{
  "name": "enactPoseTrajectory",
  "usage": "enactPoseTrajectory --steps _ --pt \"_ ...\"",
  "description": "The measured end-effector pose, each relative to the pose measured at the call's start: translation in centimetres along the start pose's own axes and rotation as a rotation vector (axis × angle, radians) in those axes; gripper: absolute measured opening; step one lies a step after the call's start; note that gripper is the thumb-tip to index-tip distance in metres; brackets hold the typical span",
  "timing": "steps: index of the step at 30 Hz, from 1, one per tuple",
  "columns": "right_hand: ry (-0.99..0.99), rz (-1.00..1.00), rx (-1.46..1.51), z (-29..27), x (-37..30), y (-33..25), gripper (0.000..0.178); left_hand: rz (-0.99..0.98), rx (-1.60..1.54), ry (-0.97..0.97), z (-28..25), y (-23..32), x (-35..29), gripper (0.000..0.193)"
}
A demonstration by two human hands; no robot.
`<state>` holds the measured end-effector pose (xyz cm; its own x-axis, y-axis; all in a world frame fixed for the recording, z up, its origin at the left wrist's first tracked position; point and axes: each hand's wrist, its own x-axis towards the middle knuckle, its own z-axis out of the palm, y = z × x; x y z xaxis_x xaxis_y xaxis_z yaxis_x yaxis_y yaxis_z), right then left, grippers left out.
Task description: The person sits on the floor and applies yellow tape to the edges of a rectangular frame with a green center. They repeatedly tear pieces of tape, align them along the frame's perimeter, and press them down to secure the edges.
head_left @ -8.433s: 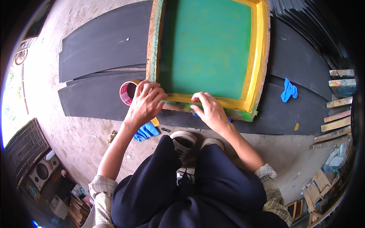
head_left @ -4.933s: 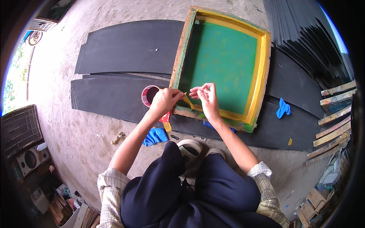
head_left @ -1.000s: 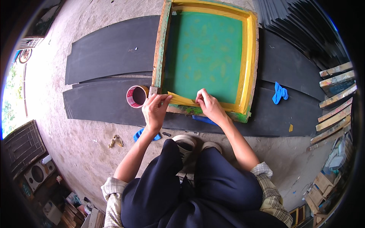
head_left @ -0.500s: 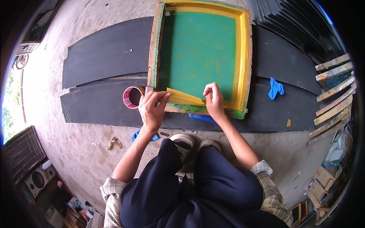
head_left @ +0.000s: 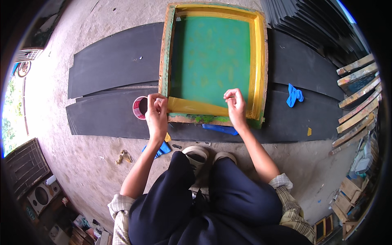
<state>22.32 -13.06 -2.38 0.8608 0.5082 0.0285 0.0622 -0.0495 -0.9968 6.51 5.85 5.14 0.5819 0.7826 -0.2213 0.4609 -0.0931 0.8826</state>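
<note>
A wooden printing frame [head_left: 264, 73] with a green mesh screen [head_left: 212, 57] lies in front of me. Yellow tape lines its inner edges. A strip of yellow tape [head_left: 196, 106] stretches along the near inner edge between my hands, lower against the screen than before. My left hand [head_left: 157, 118] is closed at the strip's left end, by the near left corner. Over the strip's right end hovers my right hand [head_left: 237, 109], its fingers curled together; what they hold, if anything, is hidden. A tape roll [head_left: 139, 108] with a pink-and-white core stands beside my left hand, partly covered by it.
Black sheets [head_left: 118, 61] lie under the frame, with more stacked [head_left: 310, 28] at the far right. A blue crumpled glove-like piece [head_left: 294, 95] rests on the right sheet. Paint-stained wooden frames [head_left: 359, 98] line the right side. Blue scraps [head_left: 163, 150] lie near my shoes [head_left: 196, 155].
The tape strip has come down flatter along the near edge. My left hand has moved left to the corner, and my right hand slightly right. A yellow scrap now shows beside my left wrist.
</note>
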Motion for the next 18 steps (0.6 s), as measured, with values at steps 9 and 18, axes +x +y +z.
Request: enactPoseTrajectory --steps 9,18 --pt "-0.250 0.047 -0.438 -5.9 -1.6 -3.3 0.017 -0.084 0.207 -0.054 -2.2 1.3 0.6 0.032" --pt "-0.305 -0.050 -0.529 -4.9 -2.7 -3.8 0.017 -0.012 0.395 -0.132 -2.0 1.3 1.5 0.031"
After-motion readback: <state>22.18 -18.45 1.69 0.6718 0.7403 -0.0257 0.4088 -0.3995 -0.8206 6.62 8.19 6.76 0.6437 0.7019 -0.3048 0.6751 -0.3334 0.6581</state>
